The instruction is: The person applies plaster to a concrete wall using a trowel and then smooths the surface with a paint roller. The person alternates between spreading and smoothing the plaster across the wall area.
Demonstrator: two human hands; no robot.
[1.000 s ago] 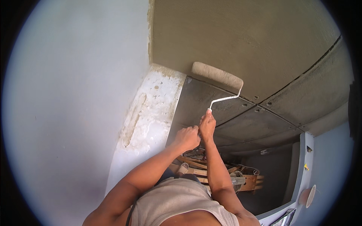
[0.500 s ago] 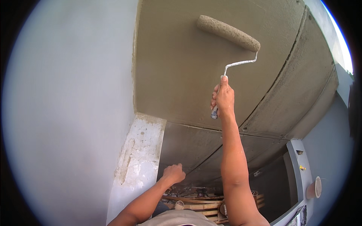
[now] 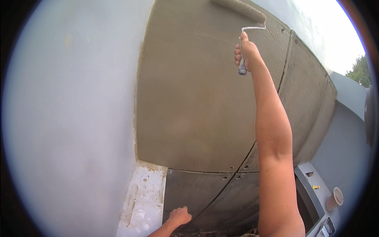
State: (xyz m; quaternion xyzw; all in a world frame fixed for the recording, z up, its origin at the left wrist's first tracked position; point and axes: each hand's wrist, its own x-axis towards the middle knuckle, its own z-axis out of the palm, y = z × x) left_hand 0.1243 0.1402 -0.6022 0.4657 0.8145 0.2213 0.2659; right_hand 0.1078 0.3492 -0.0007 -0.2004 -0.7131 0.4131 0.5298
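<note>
At the top of the view, my right hand (image 3: 248, 51) wraps around the grey handle of a paint roller (image 3: 242, 10), thumb along the top. The roller's long, thick sleeve is coated in grey-brown material and lies against the upper part of a damp-looking grey-brown wall panel (image 3: 197, 98). A white-smeared wire frame joins sleeve and handle. Low in the view, my left hand (image 3: 180, 216) is held with its fingers curled in front of the darker lower panel (image 3: 193, 187). Nothing shows in it, though its fingertips are partly hidden.
A smooth pale wall (image 3: 79, 118) fills the left side. Beside the lower panel runs a stained white ledge (image 3: 146, 193). At the right, a pale ledge (image 3: 312, 181) bears a plastic cup (image 3: 334, 199) and a small yellow scrap (image 3: 316, 187). Dark seams divide the panels.
My right arm has stretched farther up, carrying the roller higher on the wall. The view has tilted upward, showing more sky and the panel's upper edge. My left hand stays low, still curled.
</note>
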